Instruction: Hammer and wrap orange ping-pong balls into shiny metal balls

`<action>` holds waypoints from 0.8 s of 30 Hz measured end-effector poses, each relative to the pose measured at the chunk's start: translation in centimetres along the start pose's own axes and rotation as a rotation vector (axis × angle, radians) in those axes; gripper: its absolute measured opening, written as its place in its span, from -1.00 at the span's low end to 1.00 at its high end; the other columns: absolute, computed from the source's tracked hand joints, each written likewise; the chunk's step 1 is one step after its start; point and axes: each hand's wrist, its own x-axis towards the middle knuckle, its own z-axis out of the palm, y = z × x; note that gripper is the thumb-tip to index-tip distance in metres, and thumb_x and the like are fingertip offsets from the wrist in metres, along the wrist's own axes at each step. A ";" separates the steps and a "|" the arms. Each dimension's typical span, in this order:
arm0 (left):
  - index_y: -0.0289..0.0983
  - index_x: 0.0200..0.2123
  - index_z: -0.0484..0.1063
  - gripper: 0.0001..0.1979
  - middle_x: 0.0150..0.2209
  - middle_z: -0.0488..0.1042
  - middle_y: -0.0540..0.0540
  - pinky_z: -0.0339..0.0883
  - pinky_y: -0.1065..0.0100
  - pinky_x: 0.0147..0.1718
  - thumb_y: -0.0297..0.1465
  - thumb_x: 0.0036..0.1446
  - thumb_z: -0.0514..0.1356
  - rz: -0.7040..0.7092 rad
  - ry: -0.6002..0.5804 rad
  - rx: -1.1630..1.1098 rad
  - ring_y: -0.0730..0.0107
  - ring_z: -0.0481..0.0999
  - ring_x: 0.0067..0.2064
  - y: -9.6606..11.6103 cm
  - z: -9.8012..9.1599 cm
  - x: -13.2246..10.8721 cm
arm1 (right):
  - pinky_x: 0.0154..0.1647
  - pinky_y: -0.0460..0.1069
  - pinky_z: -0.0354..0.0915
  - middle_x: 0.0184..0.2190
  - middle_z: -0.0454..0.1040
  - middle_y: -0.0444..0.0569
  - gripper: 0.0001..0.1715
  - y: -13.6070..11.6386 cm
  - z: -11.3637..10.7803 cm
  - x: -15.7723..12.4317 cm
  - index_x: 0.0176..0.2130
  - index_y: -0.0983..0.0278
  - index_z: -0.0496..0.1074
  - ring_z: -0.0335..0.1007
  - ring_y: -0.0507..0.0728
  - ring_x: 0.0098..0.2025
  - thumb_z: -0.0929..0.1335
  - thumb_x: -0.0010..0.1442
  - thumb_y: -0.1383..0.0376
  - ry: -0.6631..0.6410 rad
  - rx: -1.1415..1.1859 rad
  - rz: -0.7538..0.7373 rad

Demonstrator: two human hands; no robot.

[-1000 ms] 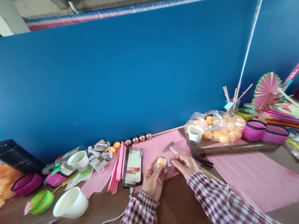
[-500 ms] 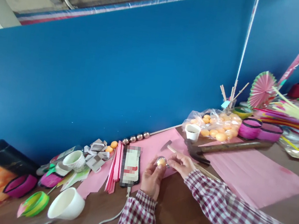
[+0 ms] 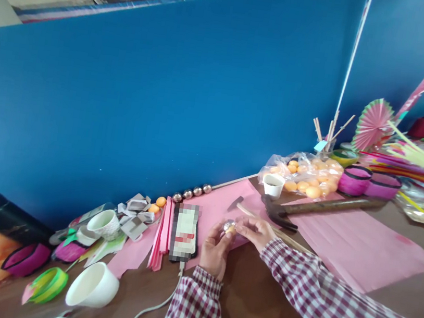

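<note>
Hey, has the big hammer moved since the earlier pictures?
No. Against the blue partition, the big hammer lies in the same place; the view itself has shifted slightly.

Reference: phone [image 3: 184, 236]; paper strips [image 3: 158, 241] just left; cup [image 3: 95, 287] left and in front; row of four balls [image 3: 197, 191] behind; left hand [image 3: 215, 251], then right hand [image 3: 259, 233], to its right; claw hammer [image 3: 327, 207] farther right
</note>
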 end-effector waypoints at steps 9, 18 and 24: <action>-0.26 -0.13 0.37 -0.56 -0.19 0.48 -0.14 0.26 0.30 -0.17 -0.45 -0.18 0.30 -0.006 0.019 0.007 0.33 0.46 -0.19 0.0 0.1 0.0 | -0.41 -0.02 0.32 -0.35 0.45 -0.02 -0.64 -0.1 0.1 0.0 -0.54 0.33 0.40 0.35 0.03 -0.45 0.37 -0.11 0.05 -0.041 0.029 0.015; -0.26 -0.14 0.38 -0.56 -0.21 0.49 -0.13 0.27 0.32 -0.19 -0.45 -0.19 0.30 0.002 0.032 0.021 0.34 0.46 -0.20 0.0 0.2 -0.1 | -0.38 -0.04 0.32 -0.28 0.42 0.00 -0.65 -0.3 0.0 -0.1 -0.53 0.34 0.42 0.34 0.01 -0.43 0.37 -0.09 0.08 -0.036 -0.008 0.009; -0.25 -0.13 0.38 -0.57 -0.20 0.48 -0.13 0.26 0.31 -0.17 -0.45 -0.17 0.29 0.002 0.021 0.024 0.34 0.45 -0.19 0.0 0.2 -0.1 | -0.38 -0.02 0.32 -0.28 0.43 0.02 -0.65 -0.1 -0.1 0.0 -0.53 0.35 0.42 0.35 0.04 -0.41 0.37 -0.08 0.07 -0.035 -0.036 -0.008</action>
